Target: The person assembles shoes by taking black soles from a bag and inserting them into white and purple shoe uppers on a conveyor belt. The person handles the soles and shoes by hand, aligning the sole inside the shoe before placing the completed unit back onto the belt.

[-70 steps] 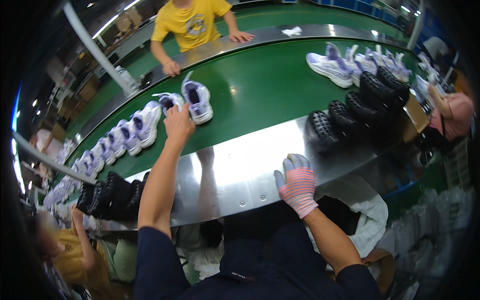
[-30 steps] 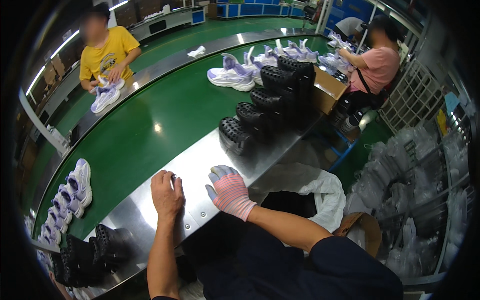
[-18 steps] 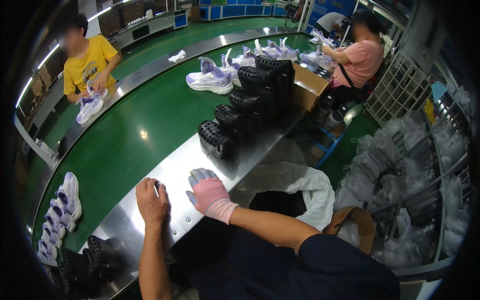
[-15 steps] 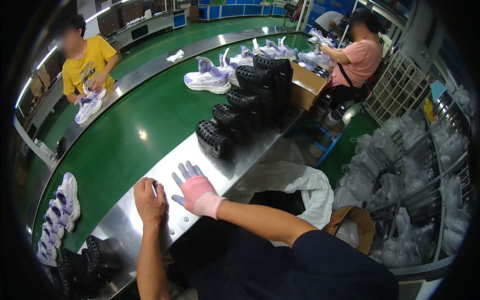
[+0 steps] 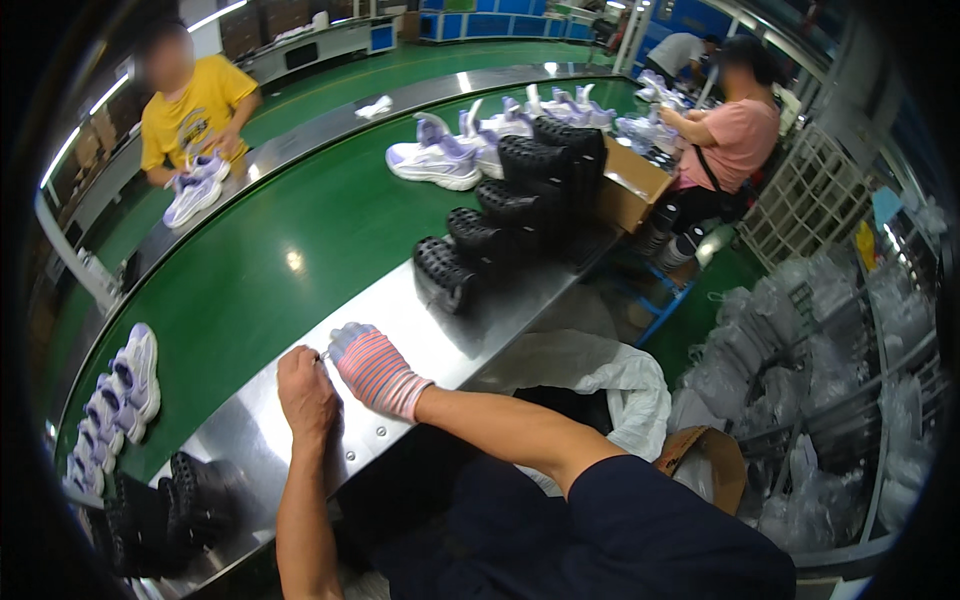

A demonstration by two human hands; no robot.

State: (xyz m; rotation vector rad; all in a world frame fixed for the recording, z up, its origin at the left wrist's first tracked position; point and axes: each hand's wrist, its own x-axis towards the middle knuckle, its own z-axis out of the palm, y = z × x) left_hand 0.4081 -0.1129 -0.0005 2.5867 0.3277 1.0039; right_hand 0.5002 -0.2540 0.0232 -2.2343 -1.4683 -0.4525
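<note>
My left hand (image 5: pixel 307 395) is bare and rests on the steel ledge (image 5: pixel 237 437), its fingers curled together. Beside it, my right hand (image 5: pixel 378 368) wears a pink-and-grey striped glove and is closed, its fingertips close to my left thumb. Something tiny may be between the two hands, but it is too small to name. Perforated black shoe-shaped forms (image 5: pixel 443 272) stand in a row on the ledge beyond my right hand. More black forms (image 5: pixel 197 500) stand left of my left forearm.
White-and-lilac sneakers (image 5: pixel 433 160) line the green belt (image 5: pixel 250 290), with more sneakers (image 5: pixel 128 385) at left. A person in yellow (image 5: pixel 195 115) handles a shoe opposite. Another in pink (image 5: pixel 740 135) sits beyond a carton (image 5: pixel 633 185). A white sack (image 5: pixel 640 390) and bag-filled rack (image 5: pixel 800 400) are at right.
My right hand has drawn its spread fingers in and turned toward the left hand. The left hand's fingers have curled tighter. The view has shifted slightly.
</note>
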